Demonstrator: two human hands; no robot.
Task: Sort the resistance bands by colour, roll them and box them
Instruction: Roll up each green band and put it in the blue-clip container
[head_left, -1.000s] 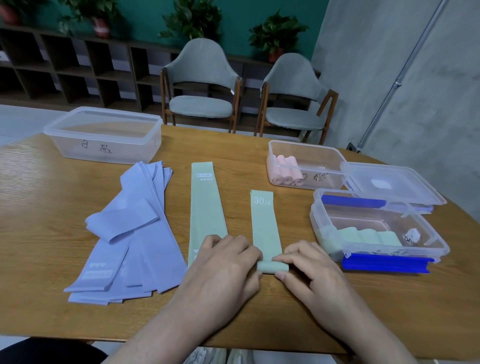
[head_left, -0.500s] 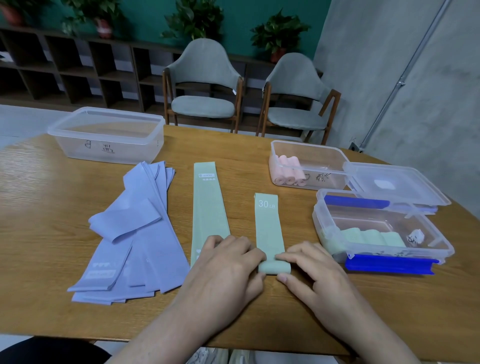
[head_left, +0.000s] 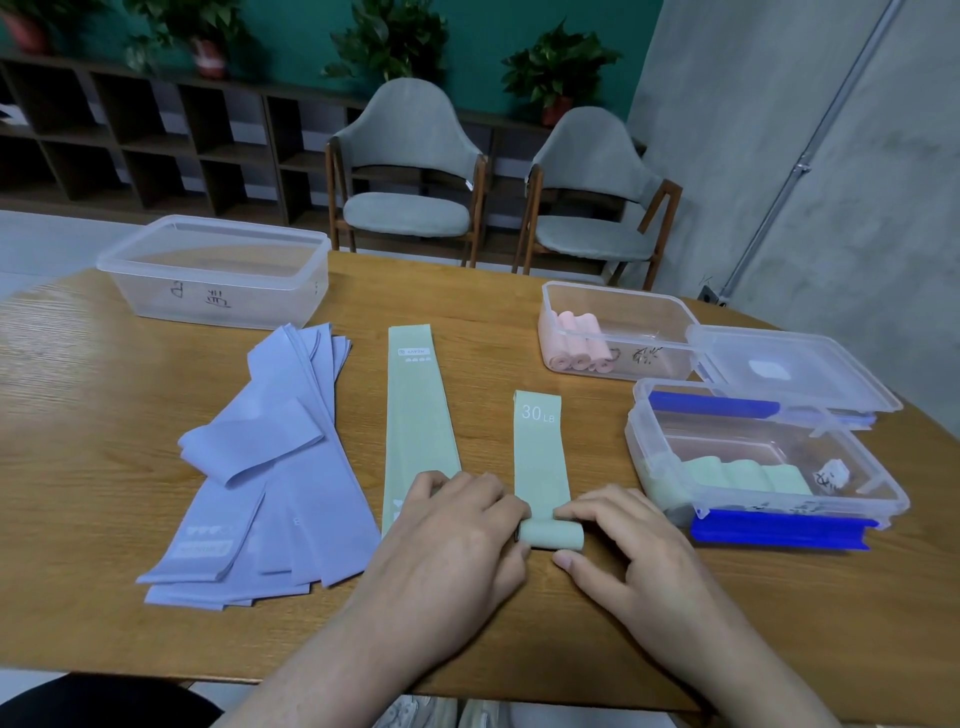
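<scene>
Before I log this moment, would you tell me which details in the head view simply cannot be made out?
- Near end of the long flat green band: covered by the left hand.
- Count of green rolls in the clear blue-clipped box: blurred by its wall.
- Handwriting on the clear empty box: too small to read.
- Number of lilac flat bands: they overlap.

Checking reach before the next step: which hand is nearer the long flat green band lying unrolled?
Left. The left hand rests on the long flat green band's near end; the right hand lies farther right.
</scene>
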